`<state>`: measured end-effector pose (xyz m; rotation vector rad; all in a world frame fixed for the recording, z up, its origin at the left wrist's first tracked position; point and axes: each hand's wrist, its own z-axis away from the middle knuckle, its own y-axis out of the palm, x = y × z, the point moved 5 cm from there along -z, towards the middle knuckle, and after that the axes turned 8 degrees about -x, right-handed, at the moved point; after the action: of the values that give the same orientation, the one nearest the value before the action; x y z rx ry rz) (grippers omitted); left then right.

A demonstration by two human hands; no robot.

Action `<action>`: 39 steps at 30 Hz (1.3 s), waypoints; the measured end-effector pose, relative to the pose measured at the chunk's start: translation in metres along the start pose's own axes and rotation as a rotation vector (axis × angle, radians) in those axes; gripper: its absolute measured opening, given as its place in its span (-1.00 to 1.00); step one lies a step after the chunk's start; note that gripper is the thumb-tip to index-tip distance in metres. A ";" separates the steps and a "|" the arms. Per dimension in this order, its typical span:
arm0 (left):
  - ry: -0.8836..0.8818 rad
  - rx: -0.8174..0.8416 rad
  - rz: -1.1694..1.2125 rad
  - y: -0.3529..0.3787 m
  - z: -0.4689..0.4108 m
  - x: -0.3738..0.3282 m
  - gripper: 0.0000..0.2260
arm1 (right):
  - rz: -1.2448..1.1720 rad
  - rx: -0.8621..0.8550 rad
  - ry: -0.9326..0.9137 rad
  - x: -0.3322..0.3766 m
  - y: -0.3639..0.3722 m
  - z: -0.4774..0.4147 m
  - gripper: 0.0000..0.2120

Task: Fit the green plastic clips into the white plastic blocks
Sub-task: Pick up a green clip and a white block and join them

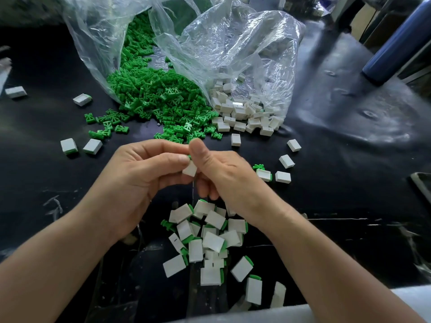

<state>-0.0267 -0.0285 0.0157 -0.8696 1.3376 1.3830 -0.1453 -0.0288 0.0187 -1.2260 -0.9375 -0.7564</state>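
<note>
Pinching one white block [190, 169], green clip [189, 156] at its top, between left hand [140, 183] and right hand [221, 176], beyond the heap of fitted blocks [210, 238].

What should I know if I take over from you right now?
Left hand and right hand: both pinch one white block. A bit of green clip shows at its top; I cannot tell if it is fully in.
Supplies: green clips spill from a clear bag at the back, empty white blocks from the second bag beside it.
Done: a pile of fitted blocks lies on the table, below the wrists.
Left: finish this one, then the many loose clips and blocks.
</note>
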 end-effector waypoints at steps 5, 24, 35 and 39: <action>0.043 -0.109 -0.102 -0.007 -0.002 -0.002 -0.79 | 0.276 -0.270 -0.059 -0.009 -0.029 -0.011 -0.63; 0.042 -0.020 -0.300 0.007 0.005 0.001 -0.81 | 0.824 -0.424 -0.080 -0.040 -0.046 -0.036 -0.70; 0.011 -0.186 -0.272 -0.004 -0.003 0.006 -0.91 | 0.401 -0.439 -0.214 -0.015 -0.034 -0.022 -0.76; -0.015 -0.198 -0.227 -0.004 -0.005 0.006 -0.86 | 0.334 -0.374 -0.383 0.001 -0.016 -0.011 -0.76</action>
<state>-0.0254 -0.0329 0.0078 -1.1051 1.0665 1.3538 -0.1570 -0.0425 0.0259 -1.8497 -0.8849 -0.4451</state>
